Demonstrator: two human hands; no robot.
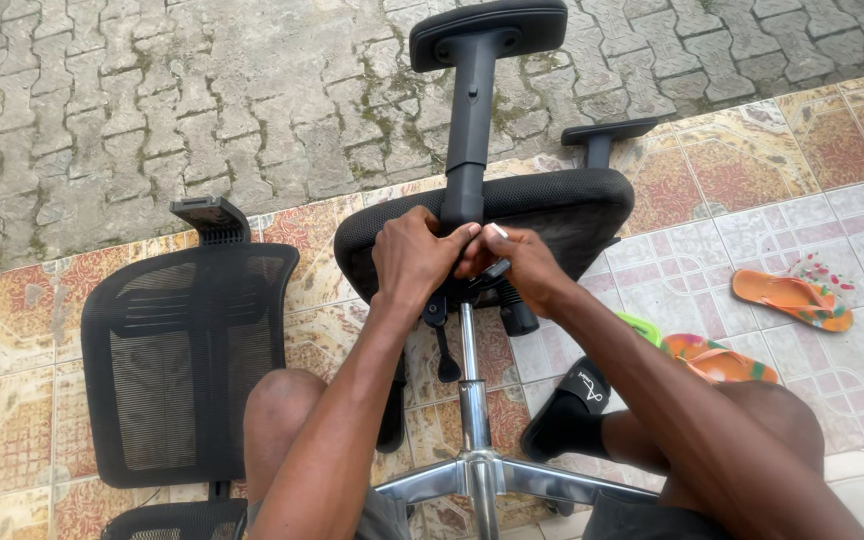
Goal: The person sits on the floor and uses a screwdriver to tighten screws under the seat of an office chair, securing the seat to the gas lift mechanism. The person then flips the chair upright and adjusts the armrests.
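In the middle of the frame both hands are meeting at the underside of a black office chair seat (552,215), which is lying tipped on the floor. The left hand (410,255) is closing its fingers (452,236) around the mechanism (472,285) under the seat, just where the arm post (469,110) is joining it. The right hand (524,262) is touching the left one, and its fingers are curling around a small part there; what the part is, I cannot tell. Below the hands the chrome column (471,390) is running down to the star base (482,475) at the bottom centre. At the left of the frame a mesh backrest (187,365) is lying flat on the tiled floor (712,270). At the right an orange sandal (792,298) is lying alone, and another orange sandal (717,362) is lying near the person's foot in a black slipper (570,408).
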